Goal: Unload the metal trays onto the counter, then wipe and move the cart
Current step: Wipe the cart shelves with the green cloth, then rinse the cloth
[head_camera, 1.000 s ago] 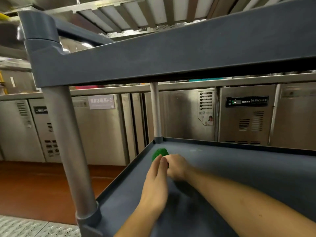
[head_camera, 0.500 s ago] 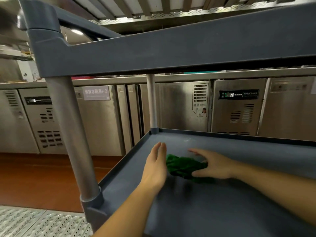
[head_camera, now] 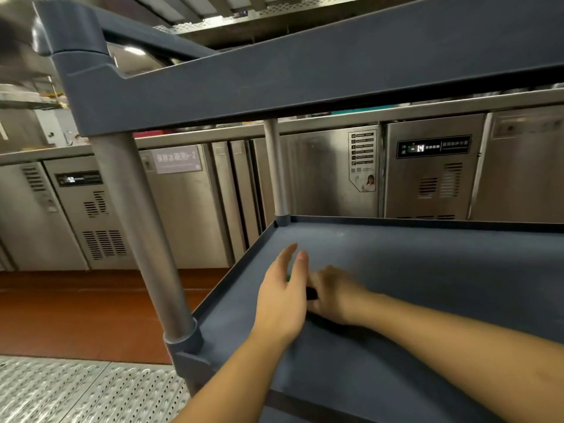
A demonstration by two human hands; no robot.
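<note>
Steel fridges (head_camera: 189,209) stand beyond the grey cart (head_camera: 427,270), and both forearms reach over its lower shelf. The left hand (head_camera: 282,297) stands on edge, fingers straight and together. The right hand (head_camera: 335,293) lies just behind it, knuckles up, fingertips hidden, so its grip cannot be told. Between them peeks a sliver of green cloth (head_camera: 287,278).

The cart's lower shelf (head_camera: 427,270) lies under its upper shelf (head_camera: 305,80), joined at the left by a near post (head_camera: 143,233) and a far post (head_camera: 276,166). Both hands are over the lower shelf near its left rim: the left hand (head_camera: 282,297) just left of the right hand (head_camera: 334,296), touching it, with a sliver of cloth (head_camera: 287,277) showing between them. Behind the cart runs a counter (head_camera: 366,117) with cabinets (head_camera: 433,169) beneath it. A perforated floor plate (head_camera: 76,392) lies at the near left.
</note>
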